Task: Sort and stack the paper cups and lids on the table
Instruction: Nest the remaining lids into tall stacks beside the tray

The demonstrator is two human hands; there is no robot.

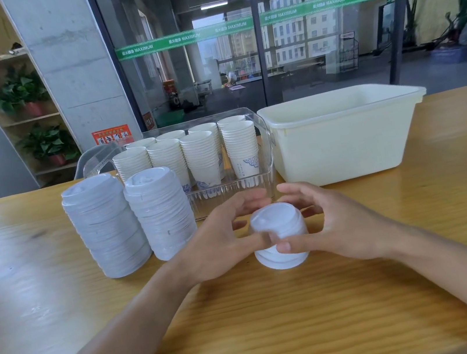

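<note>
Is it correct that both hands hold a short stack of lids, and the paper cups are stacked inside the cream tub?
Not quite. The head view shows the paper cups stacked inside the clear bin, not the cream tub. Both hands do hold the short stack of lids.

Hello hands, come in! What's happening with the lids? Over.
Left hand and right hand both grip the short lid stack on the table. Two tall lid stacks close left. Nothing blocking.
</note>
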